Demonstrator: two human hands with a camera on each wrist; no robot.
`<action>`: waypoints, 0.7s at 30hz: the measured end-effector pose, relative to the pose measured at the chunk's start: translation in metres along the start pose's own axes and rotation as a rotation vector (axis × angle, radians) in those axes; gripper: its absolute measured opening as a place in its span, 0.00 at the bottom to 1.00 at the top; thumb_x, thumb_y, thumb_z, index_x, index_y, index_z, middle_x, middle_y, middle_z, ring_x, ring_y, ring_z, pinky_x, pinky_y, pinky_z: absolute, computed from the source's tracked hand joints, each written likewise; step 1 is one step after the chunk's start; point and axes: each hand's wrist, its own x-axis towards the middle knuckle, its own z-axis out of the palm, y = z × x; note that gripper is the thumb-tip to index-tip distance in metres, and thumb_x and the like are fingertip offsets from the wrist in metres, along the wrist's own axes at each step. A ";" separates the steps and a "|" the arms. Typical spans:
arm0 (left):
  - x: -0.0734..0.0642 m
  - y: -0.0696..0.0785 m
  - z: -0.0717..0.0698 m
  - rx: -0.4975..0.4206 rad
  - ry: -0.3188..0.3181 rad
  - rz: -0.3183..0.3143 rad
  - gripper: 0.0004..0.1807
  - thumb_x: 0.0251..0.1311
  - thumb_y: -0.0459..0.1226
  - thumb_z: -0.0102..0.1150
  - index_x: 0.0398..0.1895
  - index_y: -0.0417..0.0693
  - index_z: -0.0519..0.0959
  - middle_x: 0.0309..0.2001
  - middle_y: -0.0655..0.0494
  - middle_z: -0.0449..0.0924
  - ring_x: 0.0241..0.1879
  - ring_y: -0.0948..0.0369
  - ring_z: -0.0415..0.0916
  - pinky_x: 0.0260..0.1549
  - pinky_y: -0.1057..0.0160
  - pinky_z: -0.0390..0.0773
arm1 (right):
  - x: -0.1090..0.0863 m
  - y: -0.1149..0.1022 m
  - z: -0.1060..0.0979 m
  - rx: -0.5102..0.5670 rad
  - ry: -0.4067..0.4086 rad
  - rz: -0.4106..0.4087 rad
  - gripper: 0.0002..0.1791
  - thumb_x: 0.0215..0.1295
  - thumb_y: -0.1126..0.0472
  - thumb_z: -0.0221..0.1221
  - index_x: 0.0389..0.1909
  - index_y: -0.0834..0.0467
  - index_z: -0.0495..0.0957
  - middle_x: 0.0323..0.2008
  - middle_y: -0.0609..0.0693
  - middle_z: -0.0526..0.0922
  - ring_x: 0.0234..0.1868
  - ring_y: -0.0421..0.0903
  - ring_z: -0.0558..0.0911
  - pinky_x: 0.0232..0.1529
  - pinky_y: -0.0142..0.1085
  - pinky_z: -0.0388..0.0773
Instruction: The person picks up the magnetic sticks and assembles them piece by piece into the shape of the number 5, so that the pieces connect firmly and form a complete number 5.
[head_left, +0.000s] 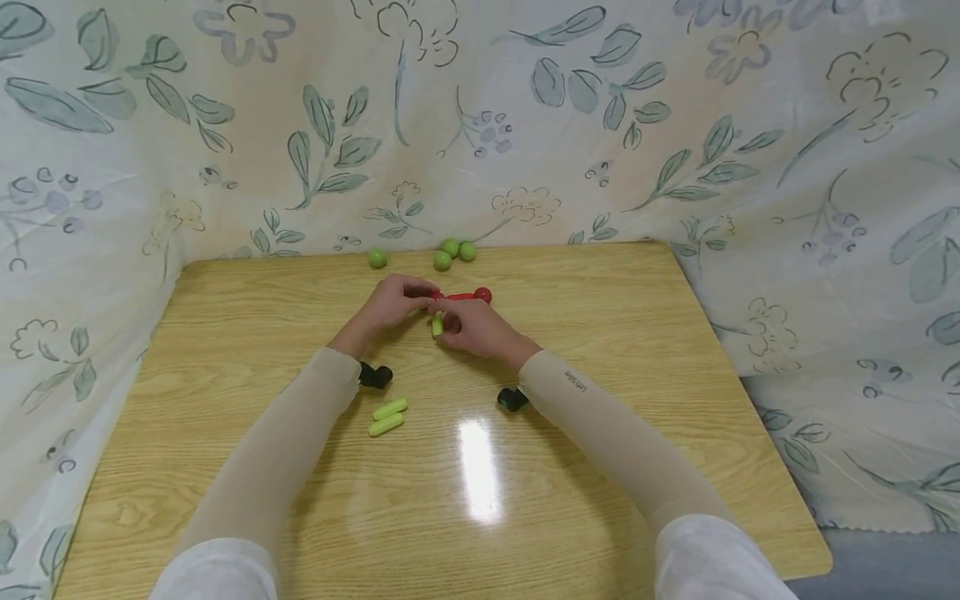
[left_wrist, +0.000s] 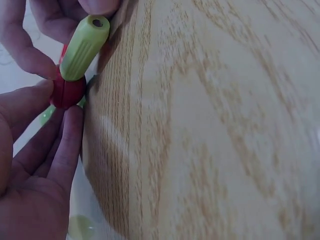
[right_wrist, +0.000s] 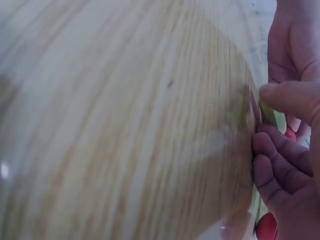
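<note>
My left hand (head_left: 393, 302) pinches a small red ball (left_wrist: 68, 92) between thumb and fingers. A yellow-green ribbed rod (left_wrist: 86, 47) meets that ball; its free end, with a hole in it, points away. My right hand (head_left: 477, 327) holds this rod between thumb and fingertips, close beside the left hand. From the held ball, a red rod (head_left: 461, 297) runs right to a second red ball (head_left: 483, 296) on the table. Fingers of both hands partly hide the joint in the head view.
Two loose yellow-green rods (head_left: 388, 417) lie side by side on the wooden table (head_left: 600, 467), near the left forearm. Several green balls (head_left: 442, 261) sit along the back edge, before a leaf-patterned cloth (head_left: 480, 167). Black wrist cameras (head_left: 512, 399) jut from both forearms.
</note>
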 end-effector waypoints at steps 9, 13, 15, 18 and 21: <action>0.003 0.000 0.000 -0.004 -0.039 0.014 0.17 0.79 0.33 0.62 0.66 0.43 0.85 0.61 0.47 0.86 0.65 0.50 0.78 0.70 0.47 0.73 | 0.001 0.001 0.000 -0.028 -0.008 0.006 0.15 0.73 0.61 0.71 0.58 0.53 0.87 0.38 0.45 0.83 0.39 0.42 0.79 0.44 0.35 0.78; 0.005 0.001 -0.001 0.010 -0.055 0.017 0.17 0.80 0.33 0.61 0.66 0.42 0.85 0.61 0.46 0.86 0.64 0.50 0.78 0.69 0.47 0.73 | 0.000 0.002 0.000 -0.017 -0.004 0.006 0.14 0.73 0.63 0.70 0.57 0.53 0.87 0.37 0.46 0.83 0.39 0.43 0.79 0.45 0.35 0.78; 0.005 0.002 -0.002 0.019 -0.057 0.013 0.17 0.80 0.33 0.61 0.66 0.43 0.85 0.61 0.47 0.86 0.64 0.50 0.78 0.69 0.47 0.73 | 0.000 0.002 0.000 -0.012 0.001 0.007 0.14 0.72 0.64 0.69 0.57 0.53 0.87 0.37 0.46 0.83 0.38 0.43 0.80 0.45 0.35 0.79; 0.004 0.003 -0.002 0.028 -0.055 0.005 0.17 0.80 0.33 0.60 0.66 0.43 0.85 0.61 0.47 0.86 0.65 0.50 0.78 0.69 0.47 0.73 | -0.001 0.003 0.001 0.001 0.006 0.014 0.14 0.72 0.64 0.69 0.57 0.53 0.86 0.37 0.46 0.83 0.39 0.43 0.80 0.45 0.35 0.79; 0.004 0.003 -0.001 0.040 -0.054 0.004 0.17 0.81 0.34 0.60 0.67 0.43 0.85 0.61 0.47 0.86 0.65 0.49 0.78 0.69 0.46 0.73 | -0.001 0.002 0.001 0.009 0.005 0.022 0.15 0.73 0.64 0.69 0.57 0.53 0.86 0.38 0.46 0.83 0.39 0.43 0.80 0.46 0.35 0.80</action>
